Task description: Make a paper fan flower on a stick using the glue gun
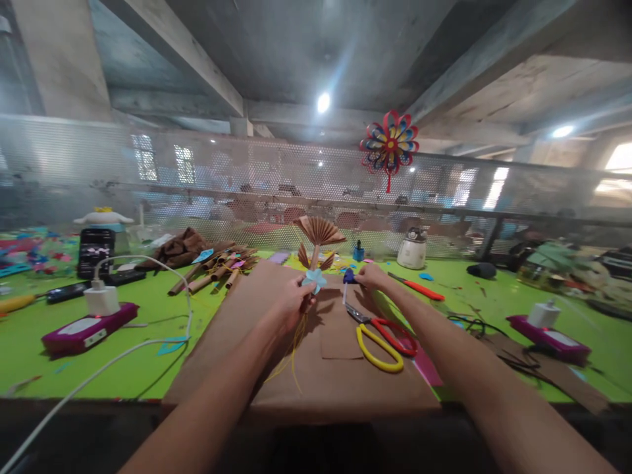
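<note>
My left hand [292,300] is closed round the stem of a brown paper fan flower [318,232], held upright, with a pale blue paper flower [315,280] at my fingertips and yellow strips trailing below. My right hand [369,276] pinches a small blue-capped tool [348,278], likely a glue pen, just right of the stem. Both hands hover over a brown paper sheet [316,368] on the green table [143,329].
Red and yellow scissors [382,337] lie on the brown sheet. An orange cutter [417,287] sits behind my right hand. Rolled brown paper tubes [212,271], a phone [95,250], purple power strips [83,329] [550,337] with cables, and a mesh fence [276,178] surround.
</note>
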Available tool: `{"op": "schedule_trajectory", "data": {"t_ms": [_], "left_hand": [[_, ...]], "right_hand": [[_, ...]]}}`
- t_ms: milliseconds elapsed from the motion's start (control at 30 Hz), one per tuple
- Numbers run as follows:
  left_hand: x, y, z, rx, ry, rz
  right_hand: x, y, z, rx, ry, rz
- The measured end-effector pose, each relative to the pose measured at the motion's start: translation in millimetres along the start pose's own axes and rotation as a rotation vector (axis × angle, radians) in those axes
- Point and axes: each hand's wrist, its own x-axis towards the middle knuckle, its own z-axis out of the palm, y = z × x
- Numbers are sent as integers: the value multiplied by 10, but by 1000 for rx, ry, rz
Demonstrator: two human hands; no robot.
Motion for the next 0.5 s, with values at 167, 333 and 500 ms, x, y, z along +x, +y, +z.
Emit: {"op": "schedule_trajectory", "data": {"t_ms": [167,333,500], "left_hand": [[5,-56,-22,-52,27,-26],[-51,-22,17,-110,54,-34],[-38,-51,39,-109,83,-32]], "right_hand": [[298,-52,204,-118,-90,46],[342,-27,291,-108,26,28],[198,236,24,72,236,39]]}}
